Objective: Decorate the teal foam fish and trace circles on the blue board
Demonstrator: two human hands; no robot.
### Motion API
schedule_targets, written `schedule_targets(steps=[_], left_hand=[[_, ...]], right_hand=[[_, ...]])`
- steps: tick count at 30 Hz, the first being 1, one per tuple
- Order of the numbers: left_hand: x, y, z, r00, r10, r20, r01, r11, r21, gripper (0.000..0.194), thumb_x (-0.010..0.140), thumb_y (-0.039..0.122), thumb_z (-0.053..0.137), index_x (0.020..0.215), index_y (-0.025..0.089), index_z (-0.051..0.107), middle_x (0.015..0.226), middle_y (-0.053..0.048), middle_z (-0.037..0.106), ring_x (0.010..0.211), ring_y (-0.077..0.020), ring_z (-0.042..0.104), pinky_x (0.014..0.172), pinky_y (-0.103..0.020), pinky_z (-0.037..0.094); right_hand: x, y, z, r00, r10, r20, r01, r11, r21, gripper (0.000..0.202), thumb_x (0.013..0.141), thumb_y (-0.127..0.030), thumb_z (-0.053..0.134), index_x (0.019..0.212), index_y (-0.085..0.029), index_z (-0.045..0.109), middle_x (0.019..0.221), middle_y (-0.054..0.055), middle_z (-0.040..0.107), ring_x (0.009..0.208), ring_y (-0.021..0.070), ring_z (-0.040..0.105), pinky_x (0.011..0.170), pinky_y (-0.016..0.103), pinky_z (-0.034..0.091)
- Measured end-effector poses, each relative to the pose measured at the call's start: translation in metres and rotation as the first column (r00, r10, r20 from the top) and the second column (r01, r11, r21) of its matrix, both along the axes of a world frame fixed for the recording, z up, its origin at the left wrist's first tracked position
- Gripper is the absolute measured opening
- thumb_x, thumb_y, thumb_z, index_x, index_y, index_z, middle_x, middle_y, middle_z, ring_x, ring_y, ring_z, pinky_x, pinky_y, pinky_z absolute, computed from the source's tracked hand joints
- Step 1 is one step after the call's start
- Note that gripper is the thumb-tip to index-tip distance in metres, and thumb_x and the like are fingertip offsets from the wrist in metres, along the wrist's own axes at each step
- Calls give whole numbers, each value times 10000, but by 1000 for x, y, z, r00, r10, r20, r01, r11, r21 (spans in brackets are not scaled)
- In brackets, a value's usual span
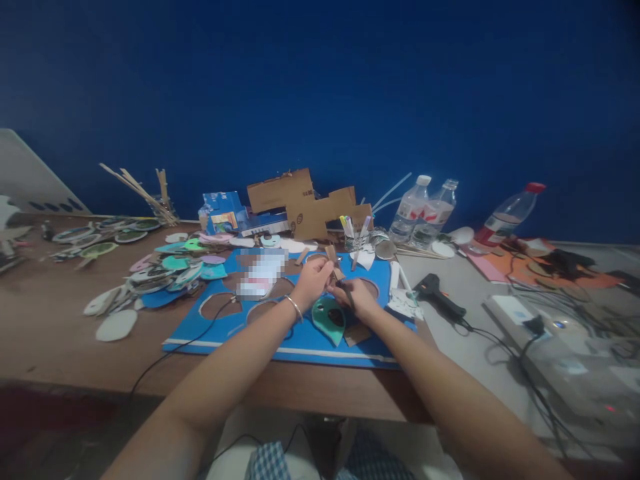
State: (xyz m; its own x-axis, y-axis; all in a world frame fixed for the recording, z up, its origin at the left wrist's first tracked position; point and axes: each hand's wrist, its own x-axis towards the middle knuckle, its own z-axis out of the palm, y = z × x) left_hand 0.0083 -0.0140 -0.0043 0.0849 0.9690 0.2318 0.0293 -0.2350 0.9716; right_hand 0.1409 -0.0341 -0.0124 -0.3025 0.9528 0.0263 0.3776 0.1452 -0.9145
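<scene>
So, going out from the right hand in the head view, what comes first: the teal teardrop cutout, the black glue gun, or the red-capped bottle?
1. Teal teardrop cutout: just below the right hand, on the blue board.
2. Black glue gun: farther right, on the grey surface.
3. Red-capped bottle: farthest, right and back near the blue wall.

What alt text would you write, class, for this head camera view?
Two bare hands meet over a blue cut-out board: the left hand pinches a small brown cardboard piece, the right hand holds a dark tool against it. A teal teardrop shape lies below; a glue gun rests right.
</scene>
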Motion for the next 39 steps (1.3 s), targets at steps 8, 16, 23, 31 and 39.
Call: schedule_targets(steps=[8, 16, 23, 31, 39], left_hand=[[-1, 1, -1, 996, -68, 56, 69, 997, -25, 329, 755, 376, 501, 524, 180, 372, 411, 69, 354, 373, -56, 305, 401, -212, 239], [-15, 11, 0, 998, -11, 60, 11, 1000, 12, 402, 791, 500, 469, 572, 163, 458, 472, 39, 415, 432, -70, 349, 433, -222, 255], [-15, 15, -6, 998, 3, 58, -6, 999, 47, 363, 780, 478, 504, 593, 170, 457, 448, 61, 343, 419, -67, 298, 432, -220, 234], [-12, 11, -4, 991, 136, 12, -136, 987, 87, 370, 770, 462, 510, 557, 175, 413, 458, 58, 359, 435, -71, 323, 439, -214, 265], [-5, 5, -4, 989, 95, 116, -97, 995, 8, 371, 780, 463, 506, 569, 174, 411, 420, 70, 342, 388, -57, 321, 403, -203, 240]], right_hand=[[1, 3, -3, 1000, 2, 22, -2, 1000, 27, 280, 663, -379, 527, 499, -163, 458, 459, -35, 385, 458, 87, 337, 468, 236, 257], [0, 0, 5, 1000, 13, 8, -13, 998, -63, 320, 660, -385, 547, 445, -161, 471, 397, -20, 417, 407, 89, 357, 448, 240, 278], [-1, 1, 1, 993, 99, -64, -107, 985, -135, 319, 659, -385, 549, 448, -159, 468, 396, -29, 420, 396, 82, 361, 438, 229, 276], [-3, -3, 1, 990, 118, -79, -123, 990, -66, 354, 687, -431, 544, 477, -154, 474, 411, -30, 423, 415, 82, 362, 449, 225, 261], [-1, -2, 3, 983, 132, -124, -140, 988, -60, 331, 674, -445, 575, 544, -145, 524, 475, -23, 477, 451, 84, 386, 466, 224, 281]])
